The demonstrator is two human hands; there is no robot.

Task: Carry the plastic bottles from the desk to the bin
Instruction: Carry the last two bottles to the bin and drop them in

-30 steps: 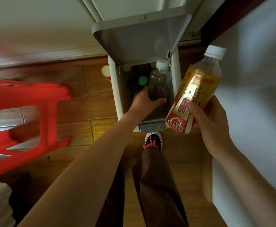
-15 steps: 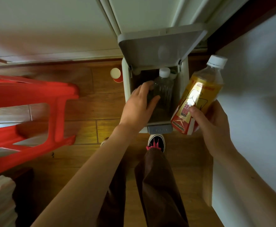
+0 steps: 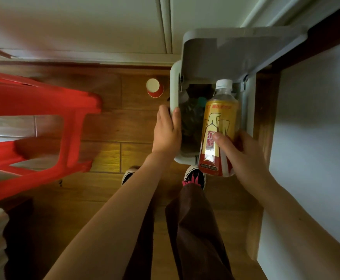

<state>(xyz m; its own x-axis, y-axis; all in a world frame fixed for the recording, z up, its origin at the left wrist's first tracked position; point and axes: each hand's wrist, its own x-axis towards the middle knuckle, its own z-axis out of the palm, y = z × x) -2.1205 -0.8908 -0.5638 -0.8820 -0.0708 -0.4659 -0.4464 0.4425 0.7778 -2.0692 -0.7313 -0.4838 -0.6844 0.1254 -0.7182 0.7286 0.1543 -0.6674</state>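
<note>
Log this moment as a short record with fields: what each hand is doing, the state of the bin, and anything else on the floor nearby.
left hand: gripping the left rim of the bin, holding no bottle
right hand: holding the yellow-labelled bottle above the bin opening, cap pointing away
bin: lid up, dark contents inside
floor nearby: red paper cup left of the bin; red plastic stool further left

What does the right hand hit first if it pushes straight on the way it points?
Probably the open bin: the right hand holds the yellow-label bottle cap-forward over the bin's mouth, so the cap likely meets the raised lid or the rubbish inside first. Depth is unclear from this view.
</note>
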